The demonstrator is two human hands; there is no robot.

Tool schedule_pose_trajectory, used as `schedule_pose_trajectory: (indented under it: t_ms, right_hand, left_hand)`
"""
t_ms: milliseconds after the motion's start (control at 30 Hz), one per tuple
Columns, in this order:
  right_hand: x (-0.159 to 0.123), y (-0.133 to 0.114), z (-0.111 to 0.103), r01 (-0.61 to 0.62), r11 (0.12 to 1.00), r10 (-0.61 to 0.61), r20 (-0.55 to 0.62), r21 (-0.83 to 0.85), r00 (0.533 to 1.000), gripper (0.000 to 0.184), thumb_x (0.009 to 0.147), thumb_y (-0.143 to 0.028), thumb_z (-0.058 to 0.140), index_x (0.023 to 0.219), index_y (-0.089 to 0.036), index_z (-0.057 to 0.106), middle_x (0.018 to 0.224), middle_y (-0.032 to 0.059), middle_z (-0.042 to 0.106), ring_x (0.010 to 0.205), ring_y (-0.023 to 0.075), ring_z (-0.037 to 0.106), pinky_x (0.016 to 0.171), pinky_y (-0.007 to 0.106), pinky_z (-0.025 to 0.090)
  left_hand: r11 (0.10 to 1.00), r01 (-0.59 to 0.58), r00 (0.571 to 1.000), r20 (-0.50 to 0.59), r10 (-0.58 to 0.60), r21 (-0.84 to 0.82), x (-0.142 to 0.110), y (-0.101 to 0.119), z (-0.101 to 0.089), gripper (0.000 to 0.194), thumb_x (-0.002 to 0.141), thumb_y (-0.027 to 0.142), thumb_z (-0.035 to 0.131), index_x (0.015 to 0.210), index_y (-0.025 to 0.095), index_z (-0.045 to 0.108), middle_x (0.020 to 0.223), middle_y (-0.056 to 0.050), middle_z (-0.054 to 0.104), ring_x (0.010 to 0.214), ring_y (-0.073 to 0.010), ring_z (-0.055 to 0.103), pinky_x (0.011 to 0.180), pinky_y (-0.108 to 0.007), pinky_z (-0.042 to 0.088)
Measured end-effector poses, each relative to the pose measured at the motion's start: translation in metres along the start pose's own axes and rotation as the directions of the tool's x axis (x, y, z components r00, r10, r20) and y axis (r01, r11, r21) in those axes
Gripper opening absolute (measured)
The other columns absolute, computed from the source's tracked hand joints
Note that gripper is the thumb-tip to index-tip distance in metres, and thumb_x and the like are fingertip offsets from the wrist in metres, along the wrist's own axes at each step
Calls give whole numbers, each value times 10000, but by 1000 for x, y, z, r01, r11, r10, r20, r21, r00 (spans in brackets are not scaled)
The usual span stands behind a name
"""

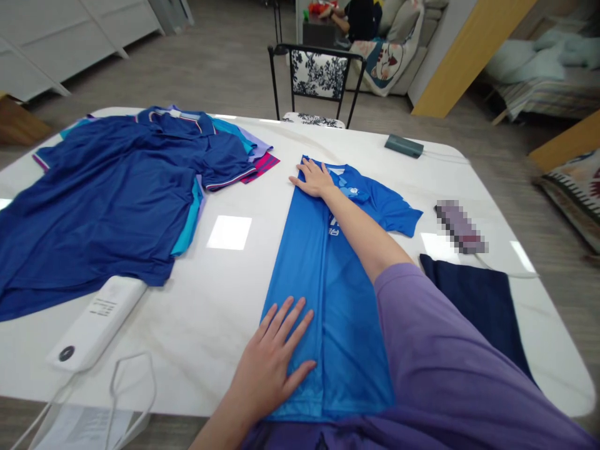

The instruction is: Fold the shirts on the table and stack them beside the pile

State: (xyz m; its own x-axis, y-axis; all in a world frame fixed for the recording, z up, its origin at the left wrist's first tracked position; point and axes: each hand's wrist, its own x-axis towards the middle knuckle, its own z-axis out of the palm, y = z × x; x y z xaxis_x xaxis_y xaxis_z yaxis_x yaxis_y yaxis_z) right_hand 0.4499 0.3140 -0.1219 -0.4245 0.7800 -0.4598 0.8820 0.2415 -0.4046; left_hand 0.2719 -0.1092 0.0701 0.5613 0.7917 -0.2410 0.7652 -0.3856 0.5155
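A bright blue T-shirt lies flat in front of me, its left side folded inward in a long strip and its right sleeve spread out. My left hand rests flat near the shirt's lower left edge, fingers spread. Farther up, my right hand presses on the shirt's folded top left corner near the collar, fingers apart. Part of the shirt's white print is hidden under my right forearm. To the left, a dark blue polo shirt lies spread over other shirts in turquoise, lilac and red.
On the white table are a white power strip with a cord, a folded navy cloth, a blurred phone-like object and a dark green case. A chair stands beyond; another person is farther back.
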Motion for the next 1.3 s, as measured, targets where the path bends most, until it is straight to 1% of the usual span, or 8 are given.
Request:
schedule_pose_trajectory:
  t_ms: [167,267,400,533,667,933,1133,1300]
  right_hand:
    - [17,0,-22,-8,996,17,-90,94,996,971,1113,-809,350,1878,-226,217,1881,120,346,1772,380,262,1448,674,143]
    - [-3,24,-52,-72,996,80,-203,45,976,872,1129,-745,413,1826,-227,336,1829,159,426,1705,421,360,1409,694,253]
    - [-73,95,-91,-328,943,304,-255,-60,918,740,1138,-640,504,1680,-136,516,1731,260,476,1593,442,496,1350,670,368]
    - [-160,166,-115,-624,769,596,-198,-138,779,788,1099,-647,613,1643,-78,560,1738,336,421,1567,494,533,1303,679,422]
    - [-212,198,-116,-713,688,703,-118,-138,701,902,1000,-716,754,1586,-42,626,1750,390,373,1596,521,504,1287,677,445]
    - [-237,191,-105,-574,819,569,-115,-11,814,347,997,-435,833,1205,-161,789,1270,205,750,1172,315,733,1138,530,575]
    - [-240,178,-112,-560,748,637,-150,357,756,472,1004,-323,816,1421,-190,638,1125,136,765,883,228,734,834,465,653]
    - [-208,159,-133,-498,728,631,-177,472,755,532,964,-245,810,1461,-221,622,1180,124,749,885,210,735,782,397,655]
  left_hand:
    - [997,-59,997,40,60,-41,6,-45,-14,903,1102,588,635,1867,303,250,1900,-67,328,1757,-367,343,1445,-580,321]
    - [997,-53,998,34,55,-52,10,-39,-26,868,1089,502,657,1845,264,303,1888,-103,356,1744,-383,352,1443,-616,285]
    - [986,31,999,15,-29,-163,26,20,-33,538,1101,309,618,1634,246,577,1583,-158,664,1458,-337,631,1228,-536,503]
    - [942,-131,979,110,172,-308,49,94,-19,351,1110,425,672,1408,239,665,1273,-115,741,1153,-290,705,993,-451,531]
    - [930,-254,944,144,298,-266,56,139,1,420,1066,547,741,1301,208,660,1195,-101,726,1105,-299,702,957,-462,493]
    - [958,-182,951,209,228,-219,42,164,7,445,1063,626,722,1198,203,681,1121,-106,751,1055,-305,738,948,-464,491]
    - [939,13,976,207,63,-344,40,157,-6,185,1086,400,692,1069,215,687,1099,-91,784,1014,-278,753,916,-434,524]
    - [750,95,994,103,-36,-655,27,125,-41,97,1022,201,654,1104,252,666,1089,-13,788,960,-191,736,856,-336,521]
